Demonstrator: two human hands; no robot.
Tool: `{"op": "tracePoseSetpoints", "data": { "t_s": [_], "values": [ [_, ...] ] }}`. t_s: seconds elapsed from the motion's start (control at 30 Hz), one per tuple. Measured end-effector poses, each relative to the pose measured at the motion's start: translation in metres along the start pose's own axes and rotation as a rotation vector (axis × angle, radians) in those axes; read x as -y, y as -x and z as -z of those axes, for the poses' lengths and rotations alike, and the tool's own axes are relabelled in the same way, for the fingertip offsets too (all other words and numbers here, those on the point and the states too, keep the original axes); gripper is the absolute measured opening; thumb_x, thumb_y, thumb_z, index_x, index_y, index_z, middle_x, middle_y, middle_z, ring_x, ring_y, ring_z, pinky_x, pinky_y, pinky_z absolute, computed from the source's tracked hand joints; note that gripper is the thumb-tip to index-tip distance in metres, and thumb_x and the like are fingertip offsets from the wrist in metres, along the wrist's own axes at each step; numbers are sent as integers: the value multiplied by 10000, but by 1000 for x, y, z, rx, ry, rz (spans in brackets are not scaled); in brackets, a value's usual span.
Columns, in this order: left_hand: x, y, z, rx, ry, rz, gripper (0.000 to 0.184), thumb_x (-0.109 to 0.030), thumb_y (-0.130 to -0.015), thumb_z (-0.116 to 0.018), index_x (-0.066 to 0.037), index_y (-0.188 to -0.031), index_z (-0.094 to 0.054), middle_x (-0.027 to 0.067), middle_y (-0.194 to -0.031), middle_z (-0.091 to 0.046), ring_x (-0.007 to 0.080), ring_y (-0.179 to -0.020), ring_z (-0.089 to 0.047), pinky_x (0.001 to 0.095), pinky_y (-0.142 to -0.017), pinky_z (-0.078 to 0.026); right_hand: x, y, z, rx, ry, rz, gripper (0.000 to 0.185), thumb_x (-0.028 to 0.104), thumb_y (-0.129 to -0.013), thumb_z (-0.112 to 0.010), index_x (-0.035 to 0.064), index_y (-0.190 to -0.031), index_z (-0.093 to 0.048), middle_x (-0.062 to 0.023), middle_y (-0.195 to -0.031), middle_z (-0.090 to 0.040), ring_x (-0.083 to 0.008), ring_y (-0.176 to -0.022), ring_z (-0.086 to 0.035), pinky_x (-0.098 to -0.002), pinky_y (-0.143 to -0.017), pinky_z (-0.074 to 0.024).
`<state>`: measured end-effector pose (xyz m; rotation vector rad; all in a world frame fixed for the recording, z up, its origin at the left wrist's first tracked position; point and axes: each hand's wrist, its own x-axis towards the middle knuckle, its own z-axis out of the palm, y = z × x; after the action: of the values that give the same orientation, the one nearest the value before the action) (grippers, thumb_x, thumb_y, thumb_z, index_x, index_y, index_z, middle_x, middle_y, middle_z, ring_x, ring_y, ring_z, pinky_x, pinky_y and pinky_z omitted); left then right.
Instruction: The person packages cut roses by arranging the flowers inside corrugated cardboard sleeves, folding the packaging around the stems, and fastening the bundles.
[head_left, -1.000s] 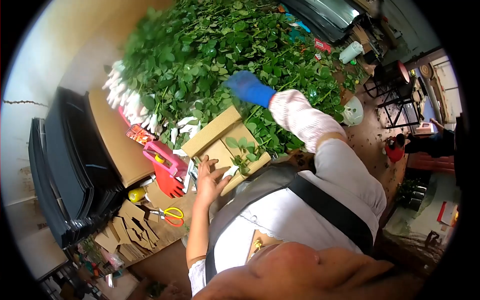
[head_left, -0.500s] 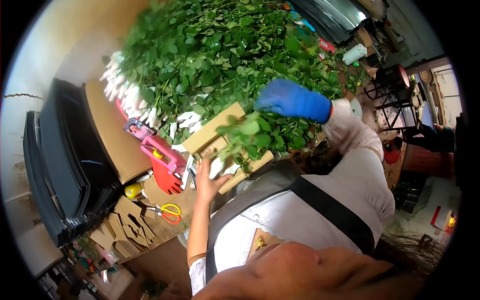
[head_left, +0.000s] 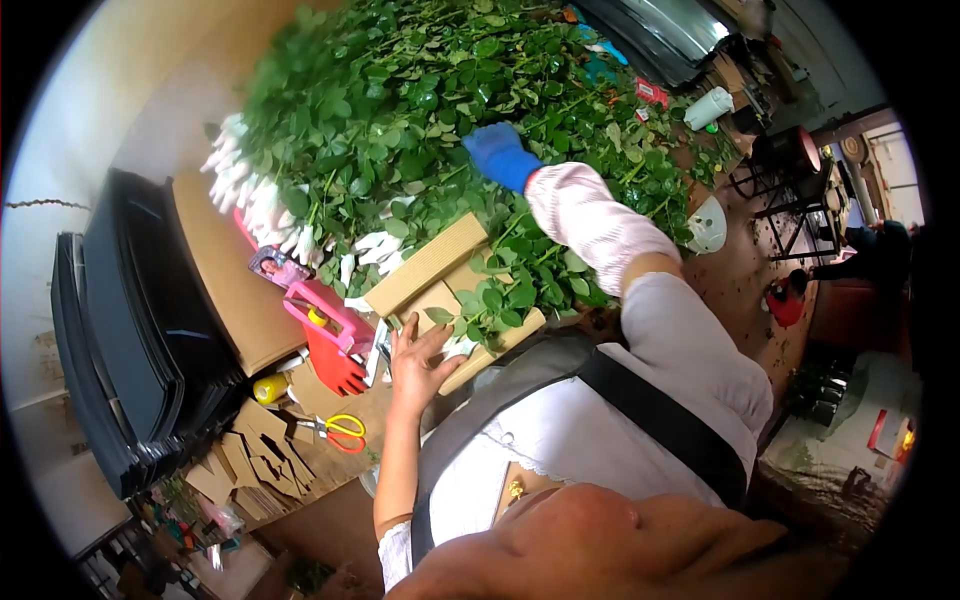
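My left hand (head_left: 418, 360) is bare, its fingers spread over the near left end of a corrugated cardboard wrap (head_left: 425, 265). White-sleeved flower heads (head_left: 458, 348) show beside its thumb, and leafy stems (head_left: 505, 300) lie in the wrap between its raised sides. My right hand (head_left: 500, 157), in a blue glove below a striped sleeve, reaches out over the big pile of green leafy stems (head_left: 380, 110). Its fingertips meet the leaves, and what they hold, if anything, is hidden. More white-sleeved heads (head_left: 265, 200) stick out of the pile's left side.
Left of the wrap are a pink tape dispenser (head_left: 340, 325), a red glove (head_left: 330, 362), scissors (head_left: 338, 430) and a yellow roll (head_left: 270, 388). Cut cardboard pieces (head_left: 262, 450) lie nearby. Dark stacked sheets (head_left: 130, 330) stand at left. A white cup (head_left: 708, 108) is at the far right.
My right hand has moved away from the wrap, up and left onto the pile. Leafy stems that were blurred over the wrap now rest in it. My left hand has hardly shifted.
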<state>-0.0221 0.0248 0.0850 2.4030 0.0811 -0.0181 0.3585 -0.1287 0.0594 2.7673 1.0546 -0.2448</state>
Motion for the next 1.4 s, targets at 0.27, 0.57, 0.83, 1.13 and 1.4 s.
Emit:
{"op": "tracePoseSetpoints", "data": {
  "t_s": [0.27, 0.57, 0.83, 1.13, 1.4],
  "values": [
    [0, 1, -6, -126, -141, -87, 268, -214, -828, -752, -156, -1090, -754, 44, -1109, -724, 339, -1235, -548, 578, -1092, -317, -41, 10, 49, -634, -231, 345, 210, 244, -918, -605, 212, -1115, -670, -37, -1139, -678, -281, -1036, -646, -419, -901, -515],
    [28, 4, -30, -103, 532, 178, 695, -95, -797, -813, -60, -1369, -420, 110, -1036, -682, 169, -827, -623, 312, -744, -529, -41, 174, 109, -251, -668, 556, 161, 193, -914, -615, 195, -1055, -693, -56, -1067, -692, -271, -925, -681, -394, -793, -554],
    [11, -5, -11, -85, 471, 89, 598, -81, -785, -809, -112, -1332, -569, 110, -1339, -530, 238, -1131, -598, 326, -886, -542, 10, 185, -19, -8, -283, 306, 203, 163, -879, -642, 228, -1064, -695, -83, -994, -688, -291, -887, -678, -420, -783, -544],
    [8, -1, -19, -107, 352, 53, 497, -145, -818, -782, -71, -1282, -620, 150, -1310, -566, 313, -1100, -619, 359, -901, -524, -7, 81, 18, -225, -274, 74, 249, 295, -905, -595, 229, -1129, -684, -75, -984, -696, -300, -921, -674, -438, -831, -534],
    [16, -3, -17, -196, -55, -95, 348, -177, -901, -664, -68, -1232, -673, 140, -1327, -602, 338, -1075, -565, 416, -949, -458, -18, 24, 4, -246, -185, 119, 190, 186, -881, -627, 146, -1062, -669, -90, -1073, -667, -286, -1000, -646, -415, -919, -502]
  ]
}}
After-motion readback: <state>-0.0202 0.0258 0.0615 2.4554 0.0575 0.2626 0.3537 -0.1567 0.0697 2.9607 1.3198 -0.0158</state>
